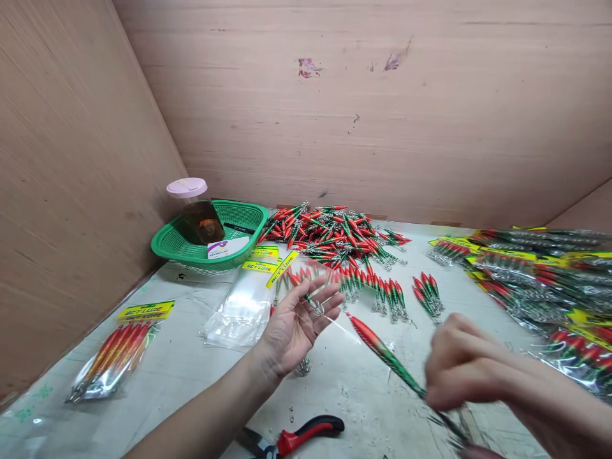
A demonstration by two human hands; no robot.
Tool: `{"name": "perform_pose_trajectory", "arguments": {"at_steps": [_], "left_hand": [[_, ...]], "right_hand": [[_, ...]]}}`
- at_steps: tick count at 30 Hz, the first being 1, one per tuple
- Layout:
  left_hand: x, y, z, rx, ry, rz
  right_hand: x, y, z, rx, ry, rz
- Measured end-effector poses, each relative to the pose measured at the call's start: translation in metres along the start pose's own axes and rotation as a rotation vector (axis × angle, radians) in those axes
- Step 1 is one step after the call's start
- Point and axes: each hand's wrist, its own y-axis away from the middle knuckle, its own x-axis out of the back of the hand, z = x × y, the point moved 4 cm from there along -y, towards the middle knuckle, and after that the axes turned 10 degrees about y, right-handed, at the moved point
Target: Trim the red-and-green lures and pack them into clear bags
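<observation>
My left hand (299,325), palm up with curled fingers, holds a clear plastic bag with a yellow BCT LURE header (282,269). A red and green lure with a hook crown shows at its fingers. My right hand (461,370), blurred by motion, grips another red and green fishing lure (382,354) near its hook end; its red tip points at the bag. Behind the left hand, a row of matching lures (370,284) lies on the table, with a small group of lures (428,294) to its right.
A heap of lures (335,233) lies by the back wall. A green basket (258,220) holds a lidded cup (198,213). Empty header bags (243,309) and a packed bag (117,350) are at left, packed lures (521,268) at right. Red-black pliers (306,437) lie in front.
</observation>
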Motion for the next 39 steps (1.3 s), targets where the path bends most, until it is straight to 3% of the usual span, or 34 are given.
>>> {"name": "perform_pose_trajectory", "arguments": {"at_steps": [8, 16, 20, 23, 25, 27, 29, 33, 39], "left_hand": [[-0.004, 0.010, -0.020, 0.100, -0.069, -0.063], [-0.004, 0.016, -0.031, 0.089, -0.040, -0.181], [-0.005, 0.014, -0.022, 0.051, -0.005, -0.171], [-0.010, 0.011, -0.002, -0.044, 0.041, -0.146], [-0.014, 0.009, 0.011, -0.094, 0.070, -0.128], [-0.016, 0.008, 0.019, -0.119, 0.085, -0.117], [-0.016, 0.007, 0.021, -0.124, 0.083, -0.121], [-0.012, 0.004, 0.016, -0.094, 0.065, -0.143], [-0.010, 0.002, 0.016, -0.071, 0.063, -0.109]], "right_hand": [[-0.020, -0.054, -0.035, 0.081, 0.059, 0.067], [-0.025, -0.054, -0.034, -0.037, 0.129, 0.221], [-0.022, -0.057, -0.025, -0.091, 0.039, 0.309], [-0.031, -0.052, -0.006, -0.250, -0.135, 0.413], [-0.057, -0.048, -0.003, -0.248, -0.248, 0.223], [-0.095, -0.041, -0.015, -0.127, -0.327, -0.140], [-0.129, -0.032, -0.032, -0.032, -0.363, -0.385], [-0.162, -0.026, -0.053, -0.056, -0.330, -0.453], [-0.160, -0.026, -0.045, -0.155, -0.334, -0.438]]}}
